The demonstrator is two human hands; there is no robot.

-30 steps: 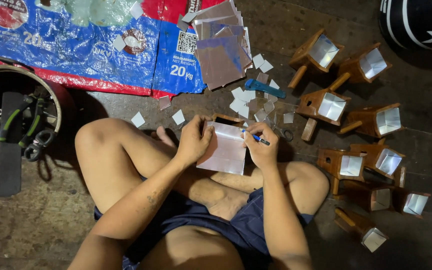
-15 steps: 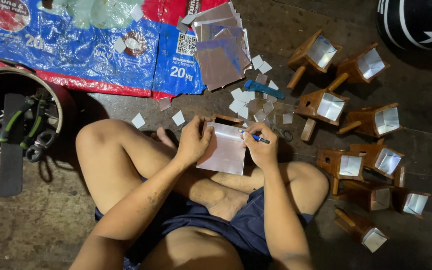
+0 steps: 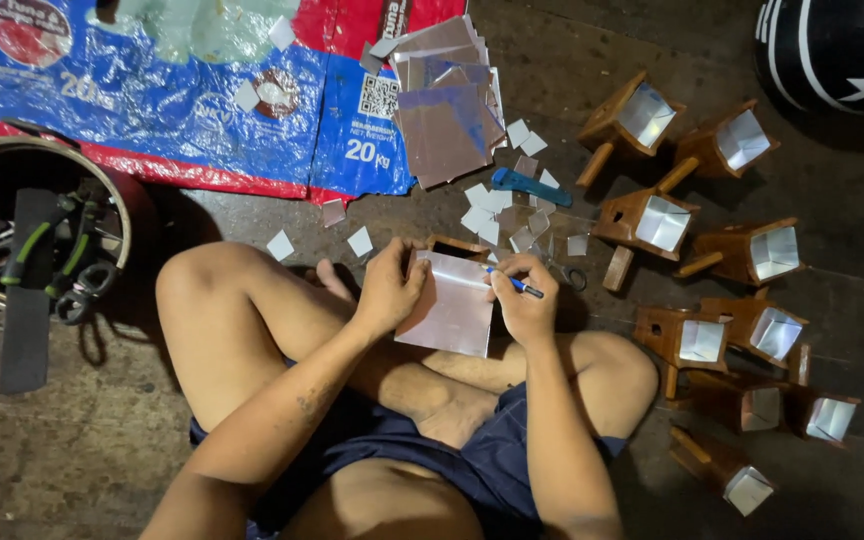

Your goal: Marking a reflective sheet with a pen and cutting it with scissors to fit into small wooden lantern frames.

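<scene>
- While the person sits cross-legged on the dark floor, the big blue and red woven sack (image 3: 152, 110) fills the upper left of the frame, flat and crinkled, with a round red badge at its far left corner and a small square black-and-white code patch at its right edge.
- Upper right corner: a black helmet (image 3: 832, 50) with white stripes.
- Down the right side, a scatter of wooden boxes (image 3: 652, 215), each with a shiny lined mouth and a peg handle.
- Centre frame, the work itself: a reflective sheet (image 3: 452, 305) propped on a small wooden block just above the knees.
- Left hand (image 3: 387, 290) is clamped on the sheet's left edge, fingers curled over the top, steadying it.
- Right hand (image 3: 522, 305) is closed around a blue pen (image 3: 514, 283), tip at the sheet's upper right; my read is a line being marked, calling for a steady, straight pull across.
- Smallest: cut silver squares (image 3: 482, 200) littered just above the hands.
</scene>
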